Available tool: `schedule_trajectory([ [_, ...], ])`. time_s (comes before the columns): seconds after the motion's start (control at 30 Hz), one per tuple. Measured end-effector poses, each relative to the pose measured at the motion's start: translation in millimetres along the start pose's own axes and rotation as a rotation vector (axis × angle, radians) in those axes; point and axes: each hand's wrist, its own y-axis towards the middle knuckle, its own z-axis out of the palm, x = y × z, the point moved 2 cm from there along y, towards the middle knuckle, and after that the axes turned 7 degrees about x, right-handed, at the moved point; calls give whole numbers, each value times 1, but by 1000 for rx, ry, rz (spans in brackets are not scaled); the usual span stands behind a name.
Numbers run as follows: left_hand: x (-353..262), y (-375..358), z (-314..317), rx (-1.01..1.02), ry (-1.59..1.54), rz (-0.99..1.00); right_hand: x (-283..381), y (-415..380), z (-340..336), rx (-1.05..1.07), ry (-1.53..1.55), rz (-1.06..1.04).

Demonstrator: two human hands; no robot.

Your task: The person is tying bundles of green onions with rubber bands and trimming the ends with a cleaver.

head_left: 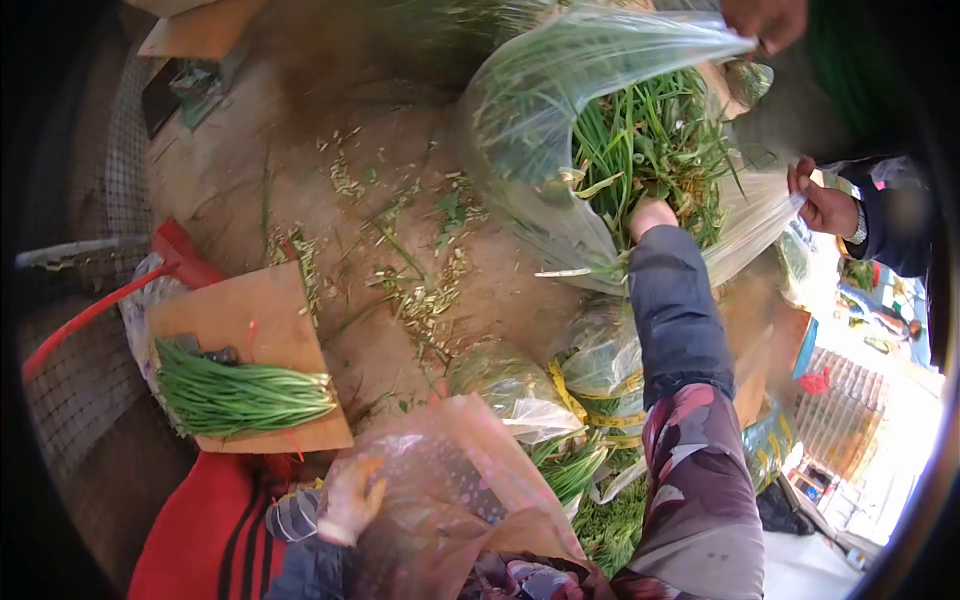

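My right hand (652,214) reaches into a large clear plastic bag (535,130) full of loose long green leaves (685,150). Its fingers are hidden among the leaves. Another person's hands hold the bag's mouth apart: one hand (768,22) at the top, the other hand (826,208) on the right edge. Low in the view, my left hand (352,500) hovers by the pinkish see-through apron (430,480) over my lap, fingers apart and nothing in them. Up and left of it, a bundle of thin green stalks (245,390) lies on a cardboard sheet (240,310).
Cut stalk bits (430,300) and stray leaves litter the brown ground. Filled plastic bags (515,380), some with yellow tape, stand before my lap. A red plastic tool (188,255) with a long red handle lies left, beside a mesh fence (125,160). Red striped fabric (205,530) is lower left.
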Motion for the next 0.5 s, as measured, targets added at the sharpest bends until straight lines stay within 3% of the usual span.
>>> schedule_trajectory([
  [0.07, 16, -63, 7, 37, 91, -121, 33, -39, -59, 109, 47, 33],
  [0.17, 22, -129, 3, 32, 290, -216, 50, -65, -108, 181, 80, -161],
  [0.23, 36, -156, -1, -20, 369, -253, 85, -126, -160, 0, -47, -120],
  [0.27, 41, -168, -6, -45, 353, -312, 78, -135, -156, -290, -94, -295],
  [0.3, 46, -172, -14, -75, 341, -371, 94, -170, -171, -367, -97, -411],
  [0.37, 59, -182, -28, -90, 423, -455, 129, -242, -174, -437, 202, -540],
  [0.43, 75, -188, -43, -194, 326, -624, 149, -305, -127, -135, 438, -506],
  [0.47, 100, -196, -51, -191, 325, -651, 170, -338, -92, 80, 524, -667],
  [0.5, 129, -206, -51, -120, 142, -613, 200, -390, -64, 228, 493, -570],
])
